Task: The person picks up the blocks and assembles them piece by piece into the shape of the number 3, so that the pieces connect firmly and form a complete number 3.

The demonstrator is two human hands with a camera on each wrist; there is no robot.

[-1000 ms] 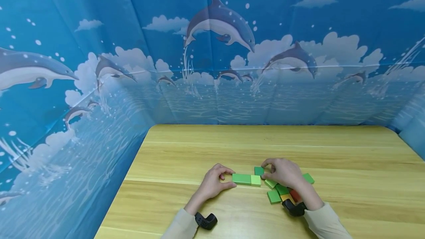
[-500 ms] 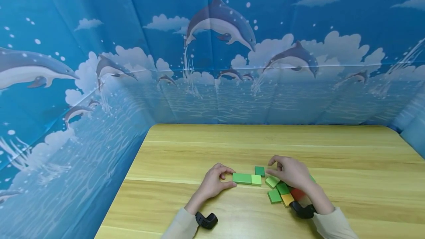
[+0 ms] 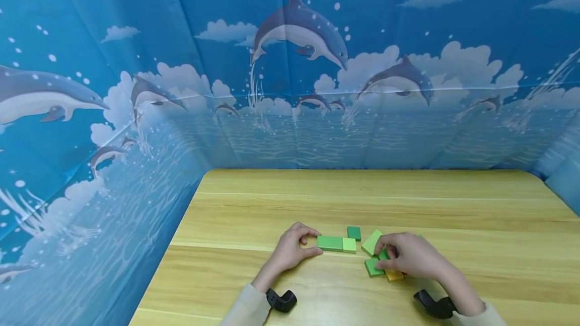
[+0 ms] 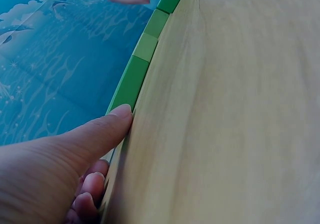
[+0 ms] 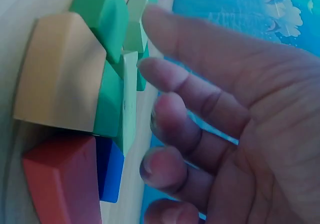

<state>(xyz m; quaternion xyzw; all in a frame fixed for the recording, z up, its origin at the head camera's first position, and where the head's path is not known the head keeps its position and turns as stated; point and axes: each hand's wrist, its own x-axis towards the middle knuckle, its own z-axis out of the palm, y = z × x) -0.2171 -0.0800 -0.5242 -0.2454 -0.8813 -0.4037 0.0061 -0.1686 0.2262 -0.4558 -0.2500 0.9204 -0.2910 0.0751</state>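
Thumb and forefinger of my left hand pinch the left end of a long green block. A small light green block adjoins its right end, and a dark green block lies just behind. My right hand hovers at a loose pile, thumb and fingers apart. Near its fingertips are a light green block and a green block. In the right wrist view the pile also shows an orange block, a red block and a blue block, partly covered.
The wooden table stretches behind and to both sides of the blocks. A blue dolphin-printed curtain hangs along its far edge. Black wrist devices, such as the left one, sit close to the tabletop.
My right hand has let go of the dark green block, which stays behind the row, and moved right and nearer over the pile. The pile's light green block has shifted. My left hand has kept still.
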